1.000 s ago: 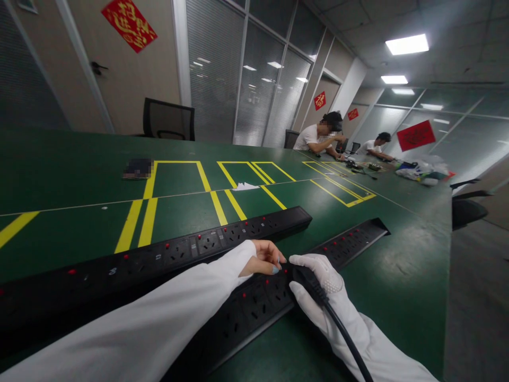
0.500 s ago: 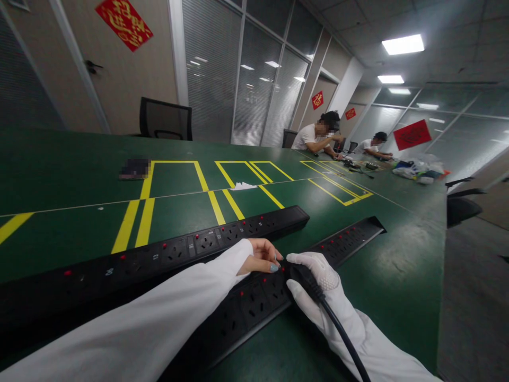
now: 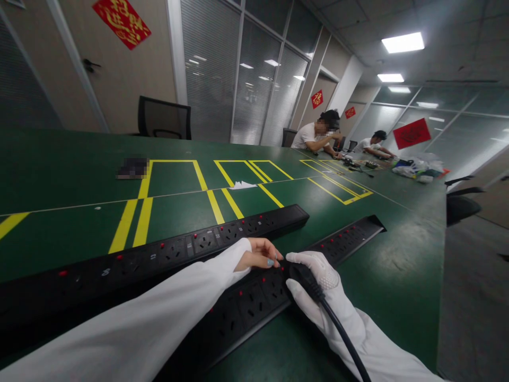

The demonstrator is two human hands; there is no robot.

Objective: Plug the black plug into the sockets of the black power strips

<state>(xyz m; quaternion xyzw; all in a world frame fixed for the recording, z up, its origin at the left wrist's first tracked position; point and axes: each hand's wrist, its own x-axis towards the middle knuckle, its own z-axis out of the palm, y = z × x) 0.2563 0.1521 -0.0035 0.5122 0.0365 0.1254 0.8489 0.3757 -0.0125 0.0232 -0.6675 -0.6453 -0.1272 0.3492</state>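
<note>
My right hand [image 3: 318,278], in a white glove, grips a black power plug [image 3: 301,274] with its thick cable trailing down toward me. The plug sits against the nearer black power strip [image 3: 254,307], around the middle of its row of sockets; whether its pins are in a socket is hidden. Close to the plug's far left side is my left hand [image 3: 260,253], bare with pale blue nails, over the strip. Its thumb and fingers are pinched together, and what lies between them, if anything, cannot be seen.
A second long power strip [image 3: 207,241] lies behind the first on the green table [image 3: 397,265]. Yellow tape outlines and a scrap of white paper [image 3: 243,185] are farther off. A blurred dark object [image 3: 133,168] lies at left. Two people [image 3: 316,135] sit at the far end.
</note>
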